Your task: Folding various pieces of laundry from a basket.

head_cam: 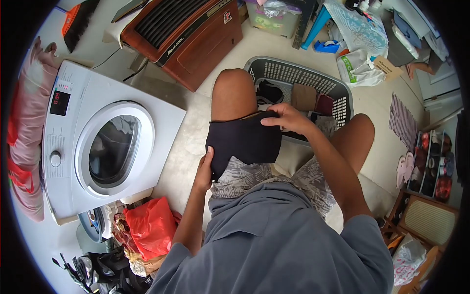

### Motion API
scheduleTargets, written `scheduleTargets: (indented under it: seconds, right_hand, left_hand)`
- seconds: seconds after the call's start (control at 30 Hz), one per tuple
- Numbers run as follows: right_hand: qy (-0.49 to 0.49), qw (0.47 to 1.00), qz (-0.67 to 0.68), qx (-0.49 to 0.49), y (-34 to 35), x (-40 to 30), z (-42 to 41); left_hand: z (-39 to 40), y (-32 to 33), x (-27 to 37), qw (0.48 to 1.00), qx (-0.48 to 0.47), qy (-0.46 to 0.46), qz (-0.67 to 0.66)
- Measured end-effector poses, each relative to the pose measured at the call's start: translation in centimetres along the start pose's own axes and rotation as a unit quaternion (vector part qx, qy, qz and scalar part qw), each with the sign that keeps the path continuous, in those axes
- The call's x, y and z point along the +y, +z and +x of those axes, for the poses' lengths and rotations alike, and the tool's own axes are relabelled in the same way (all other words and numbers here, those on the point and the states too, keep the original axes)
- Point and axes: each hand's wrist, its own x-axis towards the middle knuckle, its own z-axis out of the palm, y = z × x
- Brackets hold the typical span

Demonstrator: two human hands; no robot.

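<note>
A black cloth garment [244, 141] lies spread across my left thigh, over patterned grey shorts [242, 174]. My left hand [205, 169] grips its left edge, thumb on top and fingers hidden beneath. At the upper right edge, my right hand [288, 118] pinches the fabric between thumb and fingers. Just beyond my knees stands a grey plastic laundry basket [293, 64]. Inside it are a black cloth item [270, 92], a folded brown cloth [304, 96], a folded maroon cloth [324, 104] and a grey cloth [325, 125]. My right forearm hides part of the basket.
A white front-loading laundry machine [167, 114] stands at left, its door shut and display lit. Beyond it is a brown air cooler [205, 51]. A red plastic bag [152, 226] sits by my left elbow. At right are a shoe rack [422, 165] and pink slippers [404, 169].
</note>
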Motion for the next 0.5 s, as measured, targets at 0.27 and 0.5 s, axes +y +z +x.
scheduleTargets:
  seconds: [0.27, 0.5]
  right_hand:
    - [-0.008, 0.996, -0.036, -0.083, -1.1, -0.2, 1.1]
    - [-0.055, 0.991, -0.018, -0.119, 1.0, -2.9, 1.4]
  left_hand:
    - [0.1, -1.7, 3.8, 0.986, 0.004, -0.057, -0.157]
    - [-0.3, -1.2, 5.1, 0.967, 0.061, 0.088, -0.229]
